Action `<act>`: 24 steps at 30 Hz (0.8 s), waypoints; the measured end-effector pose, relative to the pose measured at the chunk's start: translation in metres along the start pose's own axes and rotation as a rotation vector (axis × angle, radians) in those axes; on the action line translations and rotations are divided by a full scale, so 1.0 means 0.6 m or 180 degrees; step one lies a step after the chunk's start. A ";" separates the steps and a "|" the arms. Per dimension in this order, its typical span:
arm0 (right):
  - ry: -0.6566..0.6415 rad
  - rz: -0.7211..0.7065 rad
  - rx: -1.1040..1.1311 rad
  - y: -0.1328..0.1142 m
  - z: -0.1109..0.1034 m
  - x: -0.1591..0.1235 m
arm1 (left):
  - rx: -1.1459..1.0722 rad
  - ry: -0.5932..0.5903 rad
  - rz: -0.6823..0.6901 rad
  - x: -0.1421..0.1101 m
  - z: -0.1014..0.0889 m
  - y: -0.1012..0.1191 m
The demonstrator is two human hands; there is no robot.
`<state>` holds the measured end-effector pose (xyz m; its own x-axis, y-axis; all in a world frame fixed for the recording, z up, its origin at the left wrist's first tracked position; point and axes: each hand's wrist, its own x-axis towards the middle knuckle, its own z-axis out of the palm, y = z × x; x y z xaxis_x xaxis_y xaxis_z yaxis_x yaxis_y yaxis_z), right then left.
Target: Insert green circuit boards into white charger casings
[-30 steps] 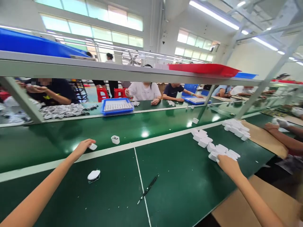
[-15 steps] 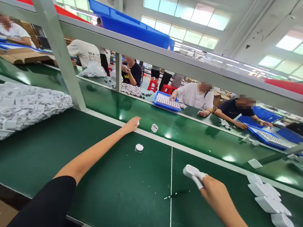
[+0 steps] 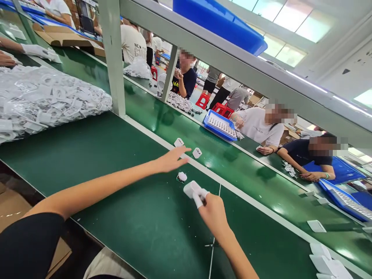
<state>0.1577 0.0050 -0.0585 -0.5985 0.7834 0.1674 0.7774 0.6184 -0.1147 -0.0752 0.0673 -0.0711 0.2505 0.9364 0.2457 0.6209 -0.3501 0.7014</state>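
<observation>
Both hands have come in toward the middle of the green bench [image 3: 101, 155] since the earlier view, and the head has swung left, so they now sit close together, yet apart. The left hand [image 3: 170, 162] lies open, fingers spread, just beside two small white cube housings [image 3: 187, 147] near the pale rail [image 3: 151, 134] that edges the bench, and it appears to hold nothing. The right hand [image 3: 214, 212] pinches a white plastic casing [image 3: 193, 191] between thumb and fingers, a neat fingertip hold that keeps the part clear of the palm and leaves most of it in view. Just below the left hand, a white-topped piece on a small dark board [image 3: 181, 177] lies on the green surface. A large clear bag of white parts [image 3: 49, 101] lies at far left, and more white casings [image 3: 325, 260] sit at lower right.
</observation>
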 end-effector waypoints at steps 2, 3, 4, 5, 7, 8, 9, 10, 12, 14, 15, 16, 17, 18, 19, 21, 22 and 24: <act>-0.0024 0.0045 0.0311 -0.008 -0.003 0.028 | -0.0224 -0.0136 -0.0025 -0.047 0.016 0.044; -0.0078 -0.0017 0.0479 -0.014 -0.005 0.040 | -0.0312 -0.0159 -0.0091 -0.067 0.022 0.061; -0.0150 -0.0117 0.0632 -0.021 -0.007 0.049 | -0.0392 -0.0158 -0.0197 -0.085 0.027 0.073; -0.0228 -0.0233 0.0761 -0.027 -0.009 0.055 | -0.0462 -0.0131 -0.0328 -0.099 0.029 0.080; -0.0372 -0.0457 0.0925 -0.031 -0.013 0.064 | -0.0571 0.0016 -0.0641 -0.117 0.026 0.075; -0.0430 -0.0551 0.0962 -0.028 -0.014 0.067 | -0.0611 0.0129 -0.0800 -0.122 0.021 0.066; -0.0483 -0.0635 0.0973 -0.021 -0.013 0.072 | -0.0644 0.0261 -0.0948 -0.125 0.014 0.055; -0.0534 -0.0712 0.0957 -0.012 -0.011 0.078 | -0.0673 0.0407 -0.1076 -0.127 0.007 0.042; -0.0676 -0.0846 0.0856 0.011 -0.001 0.093 | -0.0737 0.0703 -0.1231 -0.128 -0.008 0.017; -0.0892 -0.0960 0.0722 0.030 0.015 0.112 | -0.0816 0.0952 -0.1233 -0.127 -0.019 0.000; -0.1007 -0.1002 0.0663 0.036 0.024 0.122 | -0.0861 0.1055 -0.1189 -0.126 -0.022 -0.005; -0.1113 -0.1040 0.0620 0.040 0.032 0.131 | -0.0912 0.1140 -0.1124 -0.126 -0.024 -0.008; -0.1196 -0.1071 0.0592 0.041 0.040 0.139 | -0.0970 0.1208 -0.1042 -0.125 -0.025 -0.009; -0.1248 -0.1093 0.0583 0.041 0.047 0.146 | -0.1031 0.1262 -0.0948 -0.125 -0.025 -0.009; -0.1276 -0.1099 0.0591 0.041 0.053 0.152 | -0.1092 0.1304 -0.0841 -0.126 -0.024 -0.009; -0.1260 -0.1035 0.0651 0.042 0.061 0.163 | -0.1193 0.1368 -0.0602 -0.129 -0.019 -0.006; -0.1217 -0.0961 0.0701 0.044 0.064 0.167 | -0.1225 0.1402 -0.0473 -0.131 -0.017 -0.005; -0.1063 -0.0768 0.0868 0.052 0.070 0.173 | -0.1246 0.1479 -0.0189 -0.137 -0.014 -0.002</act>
<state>0.1118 0.1085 -0.0855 -0.8192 0.5652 -0.0972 0.5568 0.7432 -0.3710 -0.1027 -0.0089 -0.0865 -0.1812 0.8971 0.4030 0.2826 -0.3450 0.8950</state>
